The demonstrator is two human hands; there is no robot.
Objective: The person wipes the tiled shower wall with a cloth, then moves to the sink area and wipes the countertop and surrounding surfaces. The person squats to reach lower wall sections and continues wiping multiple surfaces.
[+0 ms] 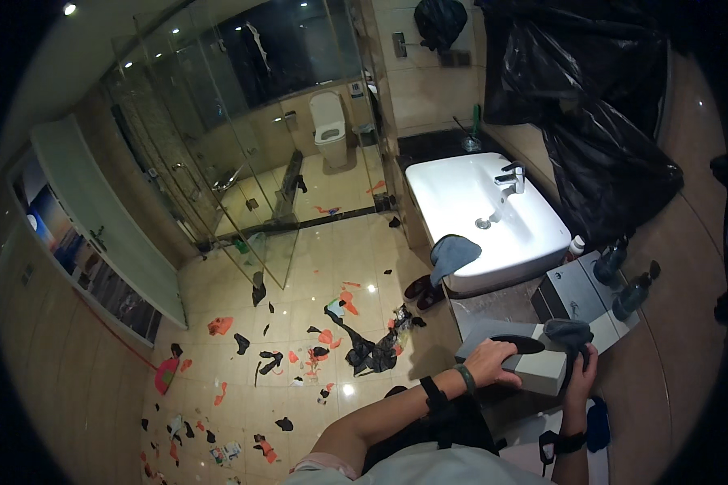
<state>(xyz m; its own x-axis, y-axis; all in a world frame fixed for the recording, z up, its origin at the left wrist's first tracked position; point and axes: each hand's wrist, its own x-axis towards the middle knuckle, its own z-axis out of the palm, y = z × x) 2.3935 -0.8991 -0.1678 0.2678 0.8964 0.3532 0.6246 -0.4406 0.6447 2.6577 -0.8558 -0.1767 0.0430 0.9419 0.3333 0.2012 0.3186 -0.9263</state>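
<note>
At the lower right, a pale box [534,370] with a dark oval on its top sits at the counter's near end. My left hand [490,364] grips its left side, fingers on top by the oval and thumb along the front. On its right corner my right hand [581,373] is closed round a dark grey cloth [568,331], which bunches over the box edge. Part of the right fingers is hidden behind the cloth. A second grey cloth [455,257] drapes over the front rim of the white sink [429,182].
Behind the box stand a grey box [578,295] and two dark pump bottles [611,263]. Black plastic sheeting [574,73] hangs on the wall. Torn black and orange scraps [372,352] litter the tiled floor. A glass shower partition [218,121], toilet [329,129] and open door [97,218] lie beyond.
</note>
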